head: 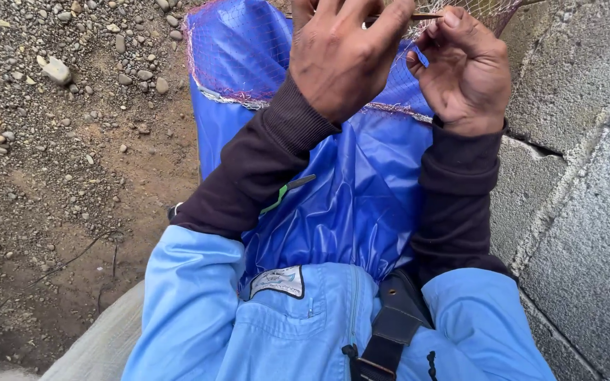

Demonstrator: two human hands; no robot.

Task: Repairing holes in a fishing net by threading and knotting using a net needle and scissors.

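A fine reddish net (238,53) lies spread over my lap, on top of a shiny blue apron (351,190). My left hand (344,56) is raised over the net at the top of the view, its fingers pinching a thin brown stick-like netting needle (425,15). Beside it, my right hand (464,70) curls its fingers around the net's mesh, with a small blue piece (421,56) showing under the thumb. Both forearms wear dark brown sleeves under light blue jacket sleeves. The net's far part is cut off by the frame's top edge.
A green-handled tool (284,192) rests on the apron under my left forearm. Grey concrete blocks (580,183) form a wall on the right. Bare dirt with pebbles and a pale stone (56,70) lies to the left. A whitish sack (97,346) sits at the lower left.
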